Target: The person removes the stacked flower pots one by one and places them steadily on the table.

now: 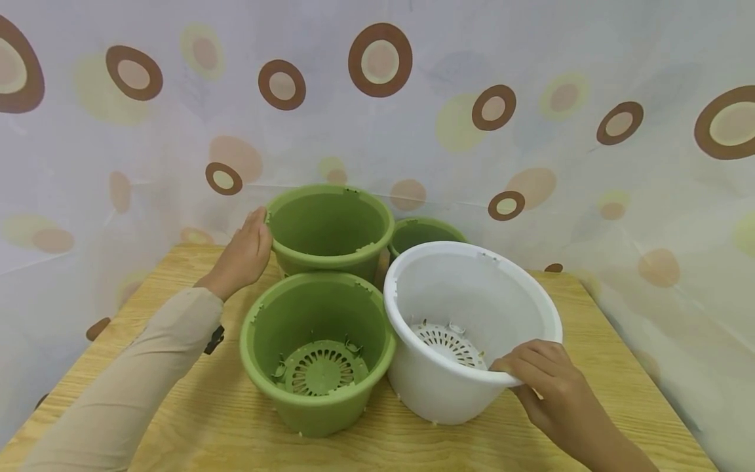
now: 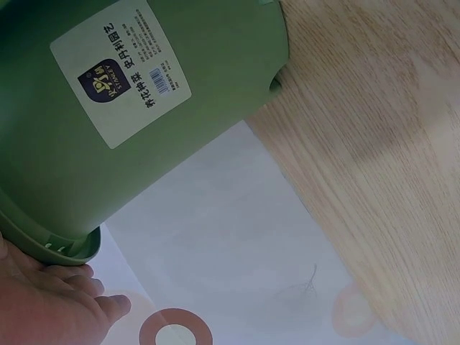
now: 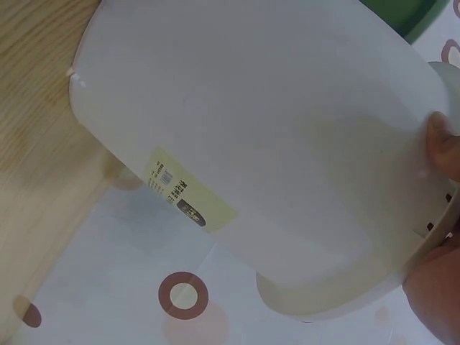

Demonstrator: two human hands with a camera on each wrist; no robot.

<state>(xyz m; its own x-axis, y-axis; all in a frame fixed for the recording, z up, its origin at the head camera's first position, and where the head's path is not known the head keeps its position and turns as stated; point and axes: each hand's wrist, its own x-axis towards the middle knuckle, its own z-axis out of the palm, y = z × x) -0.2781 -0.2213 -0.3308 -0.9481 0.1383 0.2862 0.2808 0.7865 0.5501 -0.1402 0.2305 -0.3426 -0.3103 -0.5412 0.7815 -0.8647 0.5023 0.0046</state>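
Observation:
My left hand (image 1: 238,259) rests its straight fingers against the left side of the rim of the rear green flower pot (image 1: 330,262). In the left wrist view, a label (image 2: 118,72) shows on that pot's wall, and the fingers (image 2: 72,282) lie along the rim. My right hand (image 1: 548,383) grips the near right rim of the white flower pot (image 1: 439,393), its thumb (image 3: 440,144) on the outer wall. That pot's rim slopes down to the right in the head view. Another green pot (image 1: 318,419) stands in front, beside the white one, with a slotted base.
Behind the white pot, a further green pot (image 1: 430,229) is partly hidden. All stand on a wooden table (image 1: 200,413). A sheet with brown rings (image 1: 330,144) hangs at the back and sides. The white pot bears a yellowish label (image 3: 190,190).

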